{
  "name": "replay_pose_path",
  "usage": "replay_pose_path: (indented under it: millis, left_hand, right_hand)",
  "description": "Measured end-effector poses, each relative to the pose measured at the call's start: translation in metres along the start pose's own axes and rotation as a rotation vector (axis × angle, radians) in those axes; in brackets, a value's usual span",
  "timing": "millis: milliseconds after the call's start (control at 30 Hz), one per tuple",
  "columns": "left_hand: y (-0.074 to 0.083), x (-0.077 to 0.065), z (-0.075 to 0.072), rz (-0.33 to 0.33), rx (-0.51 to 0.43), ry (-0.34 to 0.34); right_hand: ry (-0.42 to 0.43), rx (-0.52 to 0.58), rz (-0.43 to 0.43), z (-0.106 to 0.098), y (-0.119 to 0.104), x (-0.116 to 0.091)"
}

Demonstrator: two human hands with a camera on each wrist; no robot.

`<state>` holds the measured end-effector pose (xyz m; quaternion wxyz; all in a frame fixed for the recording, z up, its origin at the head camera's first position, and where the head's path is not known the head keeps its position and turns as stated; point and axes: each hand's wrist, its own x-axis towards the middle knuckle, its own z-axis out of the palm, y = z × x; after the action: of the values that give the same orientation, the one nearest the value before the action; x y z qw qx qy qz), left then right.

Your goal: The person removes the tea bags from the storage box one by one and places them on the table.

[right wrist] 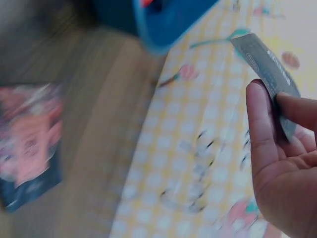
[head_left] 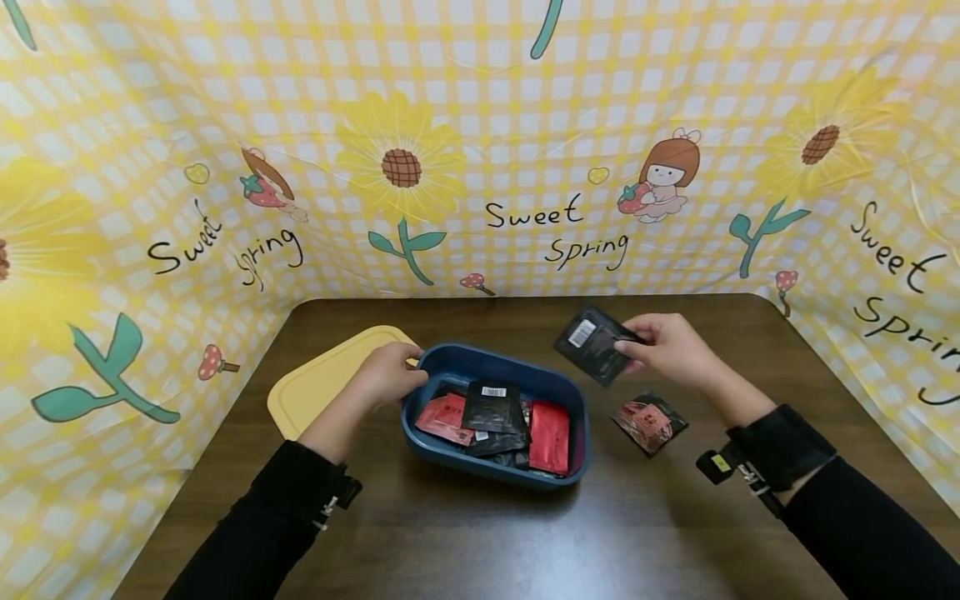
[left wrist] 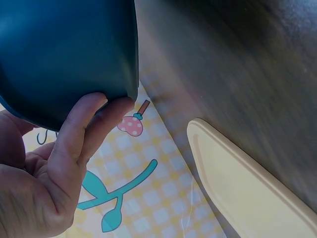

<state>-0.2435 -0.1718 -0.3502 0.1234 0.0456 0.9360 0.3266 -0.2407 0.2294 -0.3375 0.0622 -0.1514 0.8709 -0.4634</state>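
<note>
A dark blue plastic bin (head_left: 495, 354) stands mid-table, with several black and red sachets inside, among them a red one (head_left: 549, 437) and a black one with a white label (head_left: 492, 408). My left hand (head_left: 390, 373) grips the bin's left end; in the left wrist view its fingers (left wrist: 74, 124) lie against the outer wall. To the right of the bin, my right hand (head_left: 663, 346) pinches a black sachet (head_left: 596, 346) by its edge, raised above the table. In the right wrist view this sachet (right wrist: 265, 64) shows nearly edge-on between thumb and fingers.
A black-and-red patterned sachet (head_left: 650, 422) lies flat on the brown table (head_left: 450, 542), right of the bin. The pale yellow lid (head_left: 322, 379) rests at the left, under my left forearm in the head view. A yellow checked cloth (head_left: 465, 83) hangs behind and around the table.
</note>
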Motion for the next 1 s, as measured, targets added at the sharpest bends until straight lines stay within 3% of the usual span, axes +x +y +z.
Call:
replay_pose_path:
  millis: [200,467,600,800,1000]
  left_hand:
    - [-0.004,-0.001,0.000,-0.014,-0.023,-0.001]
    - [-0.004,-0.001,0.001,-0.026,-0.015,-0.004]
    - [-0.004,-0.001,0.001,-0.032,-0.006,-0.006]
    - [-0.003,-0.002,0.002,-0.052,-0.010,-0.011]
    - [-0.001,-0.003,0.001,-0.048,-0.012,0.000]
  right_hand:
    - [-0.057,0.022,0.231,-0.019,0.045,-0.014]
    - [-0.115,-0.008,0.384,-0.026,0.096,-0.030]
    - [-0.110,-0.159,0.375,-0.021,0.106,-0.035]
    - [-0.092,-0.486,0.271,-0.010,0.107,-0.039]
    - [-0.020,-0.651,0.199,-0.004,0.094,-0.037]
